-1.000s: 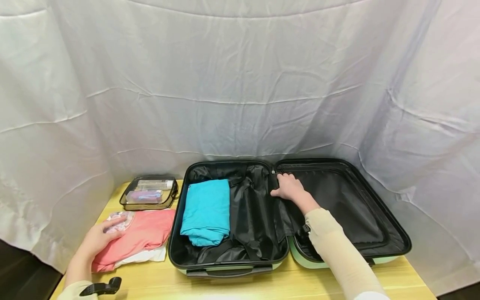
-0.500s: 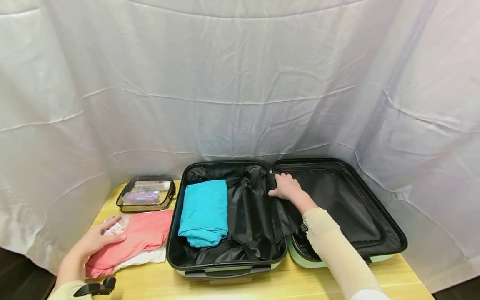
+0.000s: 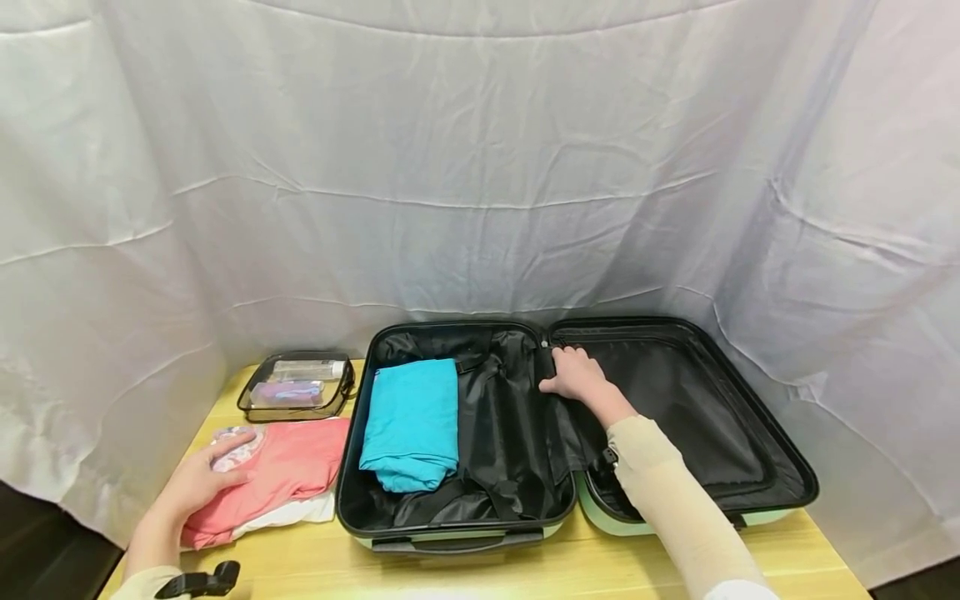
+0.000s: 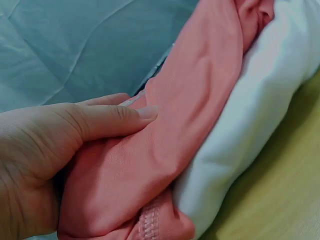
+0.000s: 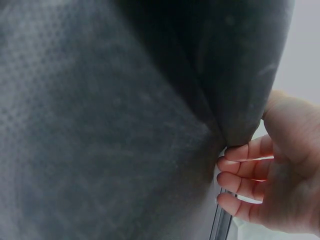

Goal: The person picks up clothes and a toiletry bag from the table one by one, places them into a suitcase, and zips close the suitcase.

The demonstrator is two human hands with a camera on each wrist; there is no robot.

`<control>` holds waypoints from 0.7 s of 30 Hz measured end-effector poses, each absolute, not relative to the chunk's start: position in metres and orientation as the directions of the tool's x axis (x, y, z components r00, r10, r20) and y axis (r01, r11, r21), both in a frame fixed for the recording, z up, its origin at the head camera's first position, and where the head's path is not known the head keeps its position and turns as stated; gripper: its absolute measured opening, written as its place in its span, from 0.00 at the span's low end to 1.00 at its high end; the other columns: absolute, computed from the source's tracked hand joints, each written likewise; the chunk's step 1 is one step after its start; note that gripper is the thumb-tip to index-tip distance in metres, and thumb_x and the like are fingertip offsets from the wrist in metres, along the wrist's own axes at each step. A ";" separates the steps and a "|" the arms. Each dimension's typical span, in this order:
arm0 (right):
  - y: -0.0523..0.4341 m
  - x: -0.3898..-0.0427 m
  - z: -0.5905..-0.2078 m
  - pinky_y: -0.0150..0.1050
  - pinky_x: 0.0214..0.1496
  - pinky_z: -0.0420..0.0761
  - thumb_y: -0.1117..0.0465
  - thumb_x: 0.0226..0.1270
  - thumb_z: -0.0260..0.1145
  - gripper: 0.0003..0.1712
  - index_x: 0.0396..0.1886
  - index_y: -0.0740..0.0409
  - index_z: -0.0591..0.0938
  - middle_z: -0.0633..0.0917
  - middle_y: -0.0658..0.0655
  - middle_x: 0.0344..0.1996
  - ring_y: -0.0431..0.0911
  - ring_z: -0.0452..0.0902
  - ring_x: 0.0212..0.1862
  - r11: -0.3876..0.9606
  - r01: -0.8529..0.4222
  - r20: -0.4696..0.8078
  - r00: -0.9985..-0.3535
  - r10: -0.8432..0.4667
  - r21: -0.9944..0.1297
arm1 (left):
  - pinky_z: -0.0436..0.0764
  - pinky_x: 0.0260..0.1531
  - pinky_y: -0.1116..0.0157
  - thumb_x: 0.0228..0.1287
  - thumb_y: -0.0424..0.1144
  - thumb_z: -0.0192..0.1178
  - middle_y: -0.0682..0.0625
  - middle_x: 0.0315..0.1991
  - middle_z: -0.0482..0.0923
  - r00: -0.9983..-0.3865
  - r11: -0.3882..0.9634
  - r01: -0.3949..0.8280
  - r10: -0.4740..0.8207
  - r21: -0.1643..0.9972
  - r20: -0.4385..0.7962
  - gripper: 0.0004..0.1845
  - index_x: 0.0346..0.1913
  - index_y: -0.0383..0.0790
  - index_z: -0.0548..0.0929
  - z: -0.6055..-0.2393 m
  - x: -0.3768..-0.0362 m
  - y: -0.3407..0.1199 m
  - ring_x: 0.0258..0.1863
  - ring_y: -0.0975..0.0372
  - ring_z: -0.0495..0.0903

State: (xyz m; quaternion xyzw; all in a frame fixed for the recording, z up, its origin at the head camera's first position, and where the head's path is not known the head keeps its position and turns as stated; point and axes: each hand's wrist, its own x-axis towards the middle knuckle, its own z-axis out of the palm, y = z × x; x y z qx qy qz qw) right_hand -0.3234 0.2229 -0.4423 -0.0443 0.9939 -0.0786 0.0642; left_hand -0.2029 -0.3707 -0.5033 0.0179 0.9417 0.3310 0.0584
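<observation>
Head view: at lower left, a pink garment (image 3: 296, 454) is touched by the left hand (image 3: 193, 483), its thumb laid straight; whether cloth is gripped cannot be told. Folds could be spoiled if only the top layer were dragged. A black flap (image 5: 115, 130), pinched by the right hand (image 3: 576, 372) right of centre, could be dropped if the pinch slipped. Counted: one pink garment, one white garment (image 3: 303, 510), one flap, one blue garment (image 3: 410, 421), one suitcase (image 3: 510, 442), one pouch (image 3: 300, 412).

A creased, pale curtain (image 3: 480, 167) hangs round 3 sides of a wooden table (image 3: 315, 562).
</observation>
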 end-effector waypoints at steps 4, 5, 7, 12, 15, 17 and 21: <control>0.223 -0.323 -0.441 0.62 0.64 0.70 0.44 0.63 0.66 0.44 0.70 0.65 0.65 0.69 0.71 0.67 0.66 0.63 0.68 0.983 -0.082 -0.120 -0.987 -0.102 -0.164 | 0.59 0.58 0.32 0.57 0.49 0.69 0.20 0.68 0.55 -0.997 0.754 0.010 0.055 0.657 -0.048 0.39 0.69 0.36 0.68 -0.497 -0.201 -0.371 0.66 0.27 0.56; 0.223 -0.323 -0.441 0.62 0.64 0.70 0.44 0.63 0.66 0.44 0.71 0.65 0.65 0.68 0.71 0.67 0.66 0.62 0.68 0.983 -0.080 -0.122 -0.987 -0.102 -0.167 | 0.60 0.59 0.32 0.57 0.49 0.69 0.20 0.68 0.55 -0.998 0.759 0.016 0.053 0.650 -0.037 0.39 0.68 0.36 0.69 -0.493 -0.202 -0.371 0.66 0.27 0.56; 0.224 -0.322 -0.441 0.62 0.65 0.69 0.44 0.64 0.65 0.44 0.71 0.65 0.64 0.68 0.71 0.68 0.67 0.62 0.69 0.982 -0.076 -0.127 -0.987 -0.099 -0.174 | 0.62 0.58 0.34 0.57 0.50 0.69 0.19 0.68 0.55 -0.998 0.765 0.020 0.048 0.643 -0.027 0.39 0.68 0.36 0.70 -0.485 -0.203 -0.370 0.65 0.27 0.57; 0.226 -0.321 -0.440 0.62 0.65 0.68 0.44 0.64 0.66 0.44 0.71 0.65 0.64 0.67 0.71 0.68 0.67 0.61 0.69 0.980 -0.076 -0.123 -0.987 -0.100 -0.186 | 0.63 0.57 0.36 0.59 0.52 0.68 0.17 0.67 0.55 -0.998 0.765 0.016 0.047 0.644 -0.030 0.39 0.69 0.36 0.69 -0.465 -0.208 -0.364 0.65 0.28 0.58; 0.225 -0.321 -0.439 0.63 0.65 0.68 0.44 0.64 0.66 0.44 0.71 0.65 0.64 0.67 0.71 0.68 0.67 0.61 0.69 0.979 -0.079 -0.119 -0.988 -0.102 -0.187 | 0.67 0.55 0.41 0.59 0.53 0.67 0.17 0.66 0.57 -0.999 0.775 0.029 0.050 0.631 -0.015 0.39 0.69 0.37 0.69 -0.456 -0.211 -0.361 0.63 0.31 0.62; 0.225 -0.321 -0.439 0.63 0.64 0.69 0.44 0.64 0.66 0.44 0.71 0.65 0.64 0.67 0.71 0.68 0.67 0.61 0.69 0.979 -0.081 -0.117 -0.988 -0.104 -0.188 | 0.70 0.51 0.51 0.58 0.53 0.68 0.18 0.65 0.60 -0.999 0.781 0.043 0.053 0.624 0.002 0.38 0.68 0.38 0.71 -0.451 -0.212 -0.358 0.61 0.34 0.66; 0.224 -0.322 -0.441 0.62 0.64 0.69 0.44 0.63 0.66 0.44 0.70 0.65 0.65 0.69 0.71 0.67 0.66 0.62 0.68 0.979 -0.084 -0.115 -0.988 -0.107 -0.188 | 0.70 0.42 0.64 0.58 0.53 0.68 0.20 0.62 0.66 -0.995 0.797 0.096 0.078 0.596 0.057 0.36 0.66 0.40 0.73 -0.443 -0.214 -0.353 0.57 0.36 0.71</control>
